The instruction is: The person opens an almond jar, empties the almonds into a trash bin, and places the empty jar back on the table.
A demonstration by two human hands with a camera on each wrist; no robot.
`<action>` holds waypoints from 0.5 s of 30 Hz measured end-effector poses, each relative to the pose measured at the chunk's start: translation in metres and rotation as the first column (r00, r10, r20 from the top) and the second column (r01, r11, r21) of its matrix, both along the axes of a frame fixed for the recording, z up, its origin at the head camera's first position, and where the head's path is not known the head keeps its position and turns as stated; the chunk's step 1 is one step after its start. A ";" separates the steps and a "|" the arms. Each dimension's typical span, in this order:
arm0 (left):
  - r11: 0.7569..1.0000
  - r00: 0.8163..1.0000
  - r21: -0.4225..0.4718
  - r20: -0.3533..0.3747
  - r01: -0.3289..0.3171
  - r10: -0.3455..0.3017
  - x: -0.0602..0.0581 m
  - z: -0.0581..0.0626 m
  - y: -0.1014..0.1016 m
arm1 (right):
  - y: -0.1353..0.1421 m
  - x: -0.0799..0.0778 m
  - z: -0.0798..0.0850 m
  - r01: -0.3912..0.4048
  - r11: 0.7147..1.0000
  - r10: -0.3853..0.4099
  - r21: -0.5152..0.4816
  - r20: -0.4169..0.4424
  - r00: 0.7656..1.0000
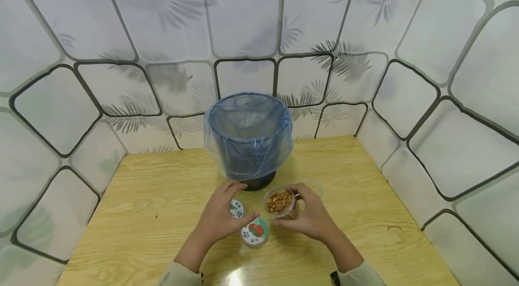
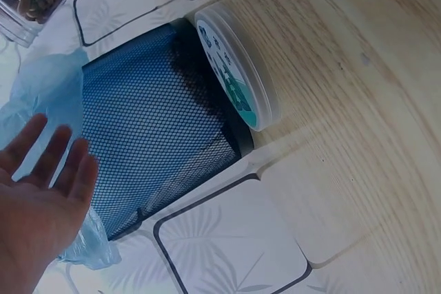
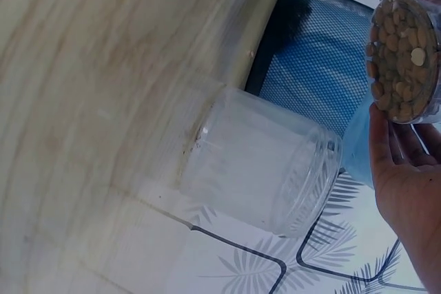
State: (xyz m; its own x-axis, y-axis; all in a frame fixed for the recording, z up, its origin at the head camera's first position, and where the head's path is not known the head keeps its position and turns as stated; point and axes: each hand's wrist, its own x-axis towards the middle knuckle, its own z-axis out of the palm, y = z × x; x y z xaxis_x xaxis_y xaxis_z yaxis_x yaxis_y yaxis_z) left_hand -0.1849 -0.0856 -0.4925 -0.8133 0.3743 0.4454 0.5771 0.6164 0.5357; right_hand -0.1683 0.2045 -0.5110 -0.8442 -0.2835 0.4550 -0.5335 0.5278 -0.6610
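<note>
My right hand (image 1: 312, 217) grips a clear plastic jar (image 1: 279, 202) of brown nuts, its open mouth tipped toward me in the head view. The jar's round base (image 3: 405, 60) and nuts show in the right wrist view, with fingers and thumb around its side. My left hand (image 1: 220, 214) hovers over two round labelled lids, fingers spread and holding nothing. One lid (image 1: 255, 231) has a tomato picture; the other lid (image 2: 231, 74), with a green picture, is partly hidden by the left hand in the head view.
Behind the hands stands a black mesh bin (image 2: 158, 122) lined with a blue plastic bag (image 1: 249, 155). A second clear jar (image 3: 258, 163), apparently without contents, stands right of the held one. Patterned walls (image 1: 251, 29) enclose the wooden table (image 1: 162, 205) at the back and sides.
</note>
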 end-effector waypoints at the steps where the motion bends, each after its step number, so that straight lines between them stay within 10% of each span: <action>1: 1.000 1.000 0.011 -0.011 -0.010 0.010 0.000 0.001 0.000 | 0.001 0.000 0.000 0.003 1.000 -0.003 -0.001 -0.007 1.000; 15: 0.986 0.987 0.164 -0.154 -0.019 0.045 -0.009 0.008 -0.003 | 0.009 -0.003 0.014 0.050 0.999 -0.050 -0.002 -0.071 0.996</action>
State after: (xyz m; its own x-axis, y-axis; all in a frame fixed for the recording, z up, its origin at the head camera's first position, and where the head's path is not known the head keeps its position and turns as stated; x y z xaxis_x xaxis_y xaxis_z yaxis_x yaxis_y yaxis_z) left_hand -0.1943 -0.0889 -0.4847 -0.7390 0.2621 0.6207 0.6431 0.5489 0.5339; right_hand -0.1709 0.2139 -0.4971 -0.8229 -0.2412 0.5144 -0.5518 0.5547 -0.6227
